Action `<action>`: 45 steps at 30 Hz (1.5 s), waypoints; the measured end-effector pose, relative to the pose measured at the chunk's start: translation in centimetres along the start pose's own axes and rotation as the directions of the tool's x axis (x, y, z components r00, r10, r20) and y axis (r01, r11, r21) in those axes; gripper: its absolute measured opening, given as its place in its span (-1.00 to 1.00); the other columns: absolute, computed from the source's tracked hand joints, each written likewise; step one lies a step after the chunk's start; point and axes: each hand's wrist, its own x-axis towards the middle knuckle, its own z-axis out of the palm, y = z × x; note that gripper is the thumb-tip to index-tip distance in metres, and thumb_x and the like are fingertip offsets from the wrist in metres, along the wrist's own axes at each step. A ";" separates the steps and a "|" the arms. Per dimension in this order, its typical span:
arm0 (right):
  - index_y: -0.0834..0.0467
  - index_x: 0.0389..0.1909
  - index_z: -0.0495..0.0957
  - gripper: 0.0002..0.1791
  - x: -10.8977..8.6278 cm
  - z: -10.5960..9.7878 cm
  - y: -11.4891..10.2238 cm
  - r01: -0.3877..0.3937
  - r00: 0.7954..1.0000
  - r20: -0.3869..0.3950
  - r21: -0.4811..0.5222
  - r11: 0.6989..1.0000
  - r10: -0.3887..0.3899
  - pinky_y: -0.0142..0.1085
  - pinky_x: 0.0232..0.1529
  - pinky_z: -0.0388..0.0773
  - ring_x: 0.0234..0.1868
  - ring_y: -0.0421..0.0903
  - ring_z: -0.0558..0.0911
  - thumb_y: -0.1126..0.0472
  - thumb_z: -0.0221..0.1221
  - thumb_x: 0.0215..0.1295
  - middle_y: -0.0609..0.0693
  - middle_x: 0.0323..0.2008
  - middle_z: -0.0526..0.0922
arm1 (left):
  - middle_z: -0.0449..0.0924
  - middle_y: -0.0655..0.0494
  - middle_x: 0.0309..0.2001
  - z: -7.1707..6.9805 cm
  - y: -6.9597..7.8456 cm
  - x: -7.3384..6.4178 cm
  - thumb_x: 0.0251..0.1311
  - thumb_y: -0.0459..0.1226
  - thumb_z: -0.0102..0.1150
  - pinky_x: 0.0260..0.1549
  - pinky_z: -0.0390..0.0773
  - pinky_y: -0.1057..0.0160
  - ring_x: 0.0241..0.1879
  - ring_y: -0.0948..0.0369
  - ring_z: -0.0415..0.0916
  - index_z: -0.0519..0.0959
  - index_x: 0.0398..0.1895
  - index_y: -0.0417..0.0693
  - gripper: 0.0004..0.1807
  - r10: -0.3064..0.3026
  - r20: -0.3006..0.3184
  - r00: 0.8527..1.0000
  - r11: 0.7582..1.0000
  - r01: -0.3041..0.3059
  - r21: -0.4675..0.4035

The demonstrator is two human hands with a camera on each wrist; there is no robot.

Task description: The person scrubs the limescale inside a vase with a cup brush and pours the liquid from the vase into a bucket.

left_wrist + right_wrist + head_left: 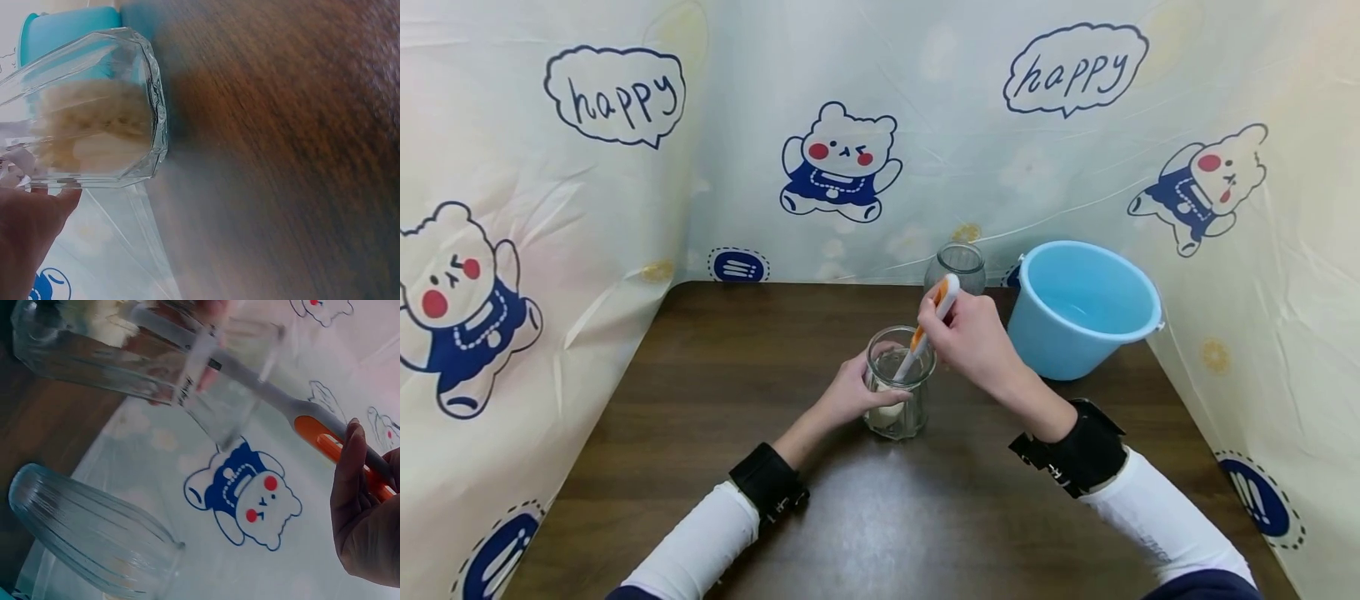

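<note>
A brown table point(715, 367). On its right, a blue bucket point(1067, 346), with a ribbed jar point(94, 525) near it. Towards the middle, a faceted jar point(913, 412) in the curled fingers of the left hand point(846, 392). Between pinched fingers of the right hand point(973, 337), an orange-and-white brush point(275, 400), head inside the faceted jar.

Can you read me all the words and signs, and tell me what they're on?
"happy": left speech bubble on the wall sheet.
"happy": right speech bubble on the wall sheet.
Blue ovals on the wall sheet: white strokes, I can't tell if they're letters.
Held jar: dark marks, too blurred to read.
</note>
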 end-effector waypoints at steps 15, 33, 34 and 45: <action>0.20 -0.22 0.53 -0.75 0.1 0.1 -0.1 0.044 0.998 -0.051 -0.023 0.999 -0.045 -0.38 -0.78 0.49 -0.81 -0.28 0.47 0.11 -0.01 0.42 0.00 -0.66 0.61 | 0.62 -0.04 0.05 -0.8 3.1 -0.5 -0.06 -0.16 0.48 -0.10 0.55 0.04 -0.09 0.11 0.56 0.42 0.26 -0.04 -0.26 0.034 0.004 0.999 0.999 -0.034 -0.014; 0.34 -0.29 0.56 -0.83 -0.4 1.7 0.9 0.366 0.898 -0.136 -0.295 0.883 -0.418 -0.34 -0.60 0.62 -0.64 -0.15 0.61 0.29 0.10 0.28 0.11 -0.56 0.66 | 0.63 0.12 0.01 0.1 0.2 -0.1 -0.13 -0.01 0.50 -0.01 0.52 0.06 -0.06 0.22 0.54 0.43 0.22 0.19 -0.25 -0.002 0.000 1.000 1.000 0.002 0.025; 0.34 -0.29 0.55 -0.84 -0.4 1.7 1.1 0.362 0.900 -0.137 -0.296 0.884 -0.414 -0.34 -0.61 0.61 -0.65 -0.14 0.61 0.29 0.11 0.27 0.11 -0.56 0.66 | 0.63 0.12 0.01 0.2 0.1 -0.1 -0.12 -0.01 0.50 -0.01 0.52 0.05 -0.06 0.22 0.54 0.43 0.23 0.19 -0.25 -0.002 0.003 1.000 1.000 0.002 0.019; 0.34 -0.33 0.57 -0.87 -0.4 1.2 0.7 0.420 0.868 -0.133 -0.319 0.850 -0.479 -0.36 -0.60 0.61 -0.66 -0.18 0.58 0.32 0.14 0.23 0.08 -0.57 0.63 | 0.62 -0.15 0.03 -0.7 3.7 -0.4 -0.05 -0.19 0.47 -0.02 0.51 0.01 -0.04 -0.02 0.54 0.42 0.26 -0.08 -0.26 0.003 0.020 1.000 1.000 -0.003 -0.027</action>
